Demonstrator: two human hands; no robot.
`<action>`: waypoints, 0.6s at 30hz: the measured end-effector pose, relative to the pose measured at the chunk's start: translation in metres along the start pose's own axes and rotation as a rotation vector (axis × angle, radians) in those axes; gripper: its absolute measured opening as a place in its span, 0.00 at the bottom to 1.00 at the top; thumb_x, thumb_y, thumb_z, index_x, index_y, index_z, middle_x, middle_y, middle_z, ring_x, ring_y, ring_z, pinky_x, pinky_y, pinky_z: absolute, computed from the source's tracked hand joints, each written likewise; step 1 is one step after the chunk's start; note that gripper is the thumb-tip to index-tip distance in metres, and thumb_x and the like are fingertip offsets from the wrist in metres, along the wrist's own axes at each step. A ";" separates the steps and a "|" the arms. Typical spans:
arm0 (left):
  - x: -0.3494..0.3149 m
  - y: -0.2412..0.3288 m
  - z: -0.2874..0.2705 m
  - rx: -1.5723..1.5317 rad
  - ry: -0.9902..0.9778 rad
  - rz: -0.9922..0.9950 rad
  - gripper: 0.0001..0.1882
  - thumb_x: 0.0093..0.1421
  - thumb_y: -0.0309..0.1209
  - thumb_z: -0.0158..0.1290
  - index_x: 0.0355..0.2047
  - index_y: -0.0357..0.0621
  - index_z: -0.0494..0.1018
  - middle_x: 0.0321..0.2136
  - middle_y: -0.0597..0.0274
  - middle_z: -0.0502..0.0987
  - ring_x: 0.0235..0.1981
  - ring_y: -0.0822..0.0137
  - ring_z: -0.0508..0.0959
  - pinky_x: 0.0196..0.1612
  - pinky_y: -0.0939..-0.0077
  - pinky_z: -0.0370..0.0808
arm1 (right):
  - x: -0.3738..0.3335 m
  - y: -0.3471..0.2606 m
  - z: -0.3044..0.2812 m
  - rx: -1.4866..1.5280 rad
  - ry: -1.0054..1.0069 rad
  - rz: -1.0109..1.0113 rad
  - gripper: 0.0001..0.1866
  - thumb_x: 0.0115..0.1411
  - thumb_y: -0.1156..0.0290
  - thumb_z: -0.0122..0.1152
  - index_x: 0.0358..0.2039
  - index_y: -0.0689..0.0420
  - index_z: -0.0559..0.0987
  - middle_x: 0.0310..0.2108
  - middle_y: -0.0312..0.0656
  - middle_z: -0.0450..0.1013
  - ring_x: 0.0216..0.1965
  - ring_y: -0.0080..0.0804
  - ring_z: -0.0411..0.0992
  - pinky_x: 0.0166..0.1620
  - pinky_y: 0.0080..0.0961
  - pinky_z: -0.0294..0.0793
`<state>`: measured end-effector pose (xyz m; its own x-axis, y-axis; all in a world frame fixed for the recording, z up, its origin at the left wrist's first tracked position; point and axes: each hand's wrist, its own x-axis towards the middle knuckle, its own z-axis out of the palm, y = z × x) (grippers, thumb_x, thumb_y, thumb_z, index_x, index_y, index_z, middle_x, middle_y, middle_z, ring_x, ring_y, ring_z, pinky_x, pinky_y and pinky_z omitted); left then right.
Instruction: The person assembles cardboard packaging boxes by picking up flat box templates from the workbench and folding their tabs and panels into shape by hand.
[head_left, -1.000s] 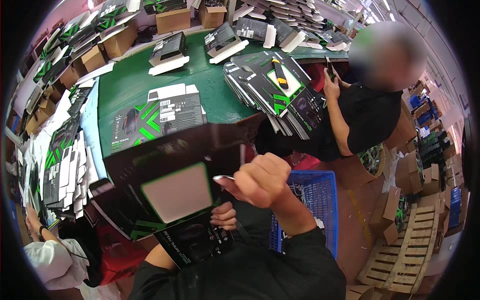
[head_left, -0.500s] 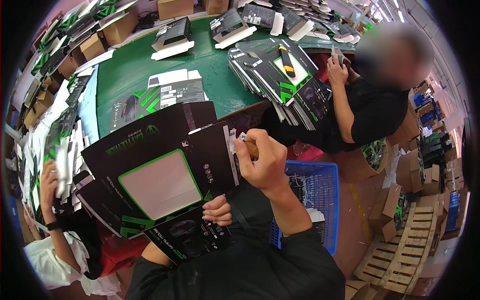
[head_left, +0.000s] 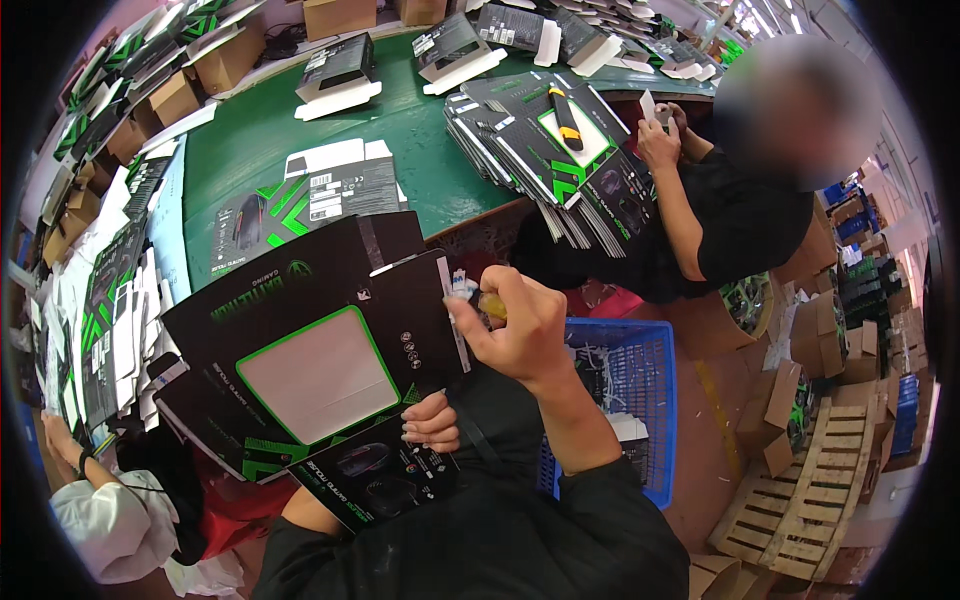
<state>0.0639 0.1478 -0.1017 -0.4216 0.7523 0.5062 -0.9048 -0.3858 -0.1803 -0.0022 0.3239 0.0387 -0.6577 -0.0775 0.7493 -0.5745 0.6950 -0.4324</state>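
A black, unfolded carton (head_left: 220, 370) with green print and a green-edged window lies tilted across my lap. My left hand (head_left: 431, 423) grips its near edge, fingers curled over the front and the thumb hidden behind. At the carton's right edge, beside a white strip (head_left: 453, 315), is my right hand (head_left: 525, 325), its thumb on the edge and its fingers curled. A small white-and-blue piece (head_left: 460, 283) shows by the fingertips, and a small yellow thing (head_left: 493, 305) sits inside the curled fingers; what kind it is, I cannot make out.
On the green table (head_left: 400, 130) are another flat carton (head_left: 290, 205), folded boxes (head_left: 337, 72) and a carton stack (head_left: 500, 140) with a yellow-black cutter (head_left: 565, 118) on top. A blue basket (head_left: 655, 400) stands to my right. Co-workers sit on both sides.
My right hand has shifted slightly left and down along the carton's edge. My left hand keeps its grip. The left co-worker's hand has moved down; the right one's hands have shifted slightly.
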 end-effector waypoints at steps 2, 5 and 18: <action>0.002 0.001 -0.004 -0.004 -0.045 0.001 0.14 0.70 0.34 0.49 0.25 0.54 0.65 0.21 0.80 0.67 0.23 0.85 0.69 0.35 0.83 0.62 | -0.001 0.003 -0.004 -0.035 -0.024 -0.072 0.14 0.54 0.65 0.72 0.27 0.54 0.73 0.15 0.34 0.64 0.15 0.31 0.67 0.18 0.28 0.64; 0.007 0.004 -0.013 -0.002 -0.151 -0.027 0.14 0.70 0.34 0.48 0.25 0.54 0.66 0.21 0.80 0.67 0.23 0.85 0.70 0.36 0.82 0.63 | 0.001 0.001 -0.005 -0.136 -0.054 -0.255 0.15 0.52 0.64 0.74 0.27 0.54 0.73 0.15 0.32 0.61 0.15 0.28 0.63 0.18 0.26 0.60; -0.032 0.142 0.113 0.768 -0.212 0.089 0.05 0.71 0.29 0.44 0.35 0.50 0.66 0.31 0.67 0.70 0.33 0.71 0.74 0.45 0.66 0.67 | -0.111 0.045 0.056 -0.382 -0.678 0.130 0.22 0.47 0.55 0.75 0.34 0.53 0.74 0.22 0.40 0.76 0.28 0.38 0.79 0.27 0.34 0.76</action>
<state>-0.0446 0.0083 -0.0482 -0.4003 0.6134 0.6808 -0.5420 -0.7575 0.3638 0.0178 0.3235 -0.0919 -0.9324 -0.3121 0.1820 -0.3460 0.9165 -0.2009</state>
